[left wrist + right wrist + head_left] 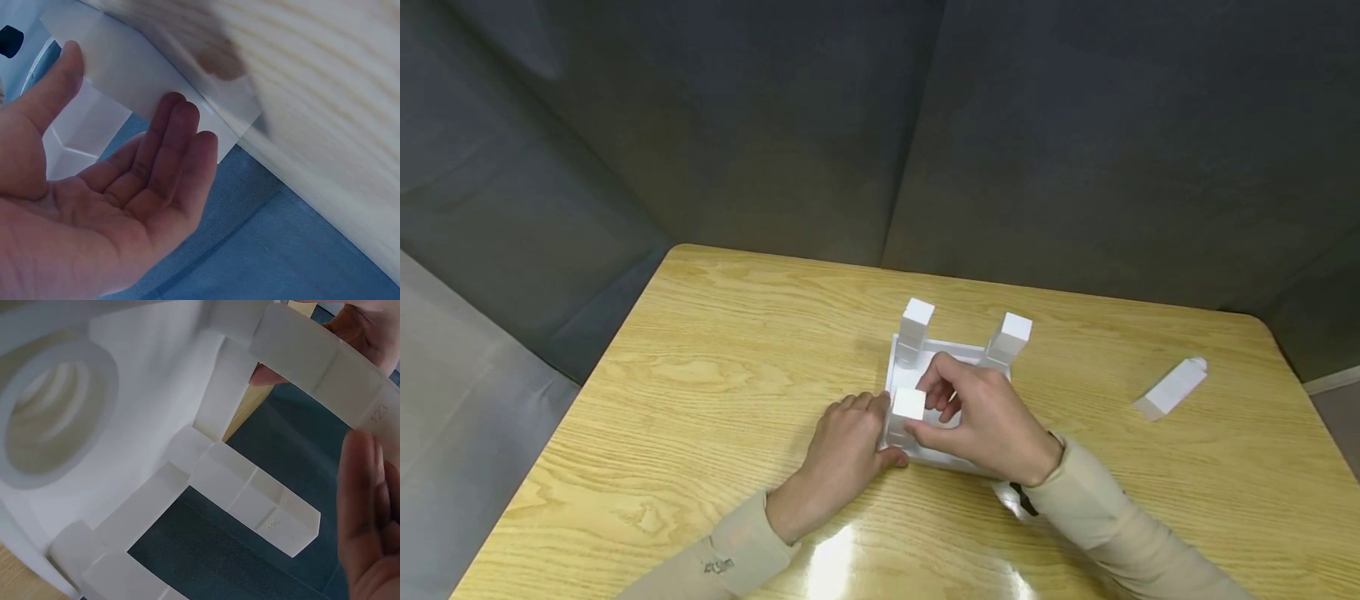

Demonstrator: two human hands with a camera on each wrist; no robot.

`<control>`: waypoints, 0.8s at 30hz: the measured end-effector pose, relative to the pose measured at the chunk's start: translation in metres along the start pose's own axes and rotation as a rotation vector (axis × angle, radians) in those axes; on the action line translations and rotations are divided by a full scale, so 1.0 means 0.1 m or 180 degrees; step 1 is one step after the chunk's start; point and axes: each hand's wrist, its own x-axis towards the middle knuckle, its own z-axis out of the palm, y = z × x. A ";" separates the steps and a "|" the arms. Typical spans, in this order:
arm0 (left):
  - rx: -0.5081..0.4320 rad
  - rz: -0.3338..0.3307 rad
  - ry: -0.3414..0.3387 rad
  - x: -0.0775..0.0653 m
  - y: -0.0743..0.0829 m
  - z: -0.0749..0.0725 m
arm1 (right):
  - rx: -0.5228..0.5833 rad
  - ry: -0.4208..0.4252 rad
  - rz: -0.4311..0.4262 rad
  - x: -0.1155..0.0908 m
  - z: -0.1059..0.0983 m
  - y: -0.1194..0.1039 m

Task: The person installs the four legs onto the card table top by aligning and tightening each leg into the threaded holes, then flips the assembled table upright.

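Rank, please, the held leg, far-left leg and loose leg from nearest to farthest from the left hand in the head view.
1. Held leg: immediately right
2. Far-left leg: beyond, slightly right
3. Loose leg: far right

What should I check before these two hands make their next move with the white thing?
1. Left hand on the white base: ok, it touches the near-left corner.
2. Right hand holding the near-left leg: ok, pinched in the fingers.
3. That leg fully tight: cannot tell from these views.
4. Far-left leg and far-right leg standing at their corners: ok.
5. Threaded socket filled: not ok, no leg is in it.
6. Loose leg fitted: not ok, it lies on the table, apart from the base.
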 end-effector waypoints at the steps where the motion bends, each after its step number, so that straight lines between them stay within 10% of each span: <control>1: 0.0015 0.0004 0.0001 0.00 0.00 0.00 | -0.0022 0.0014 -0.0002 0.00 0.00 0.00; 24: 0.0091 -0.0001 -0.0033 -0.01 0.00 0.00 | 0.0096 -0.0082 -0.0118 -0.01 -0.01 -0.02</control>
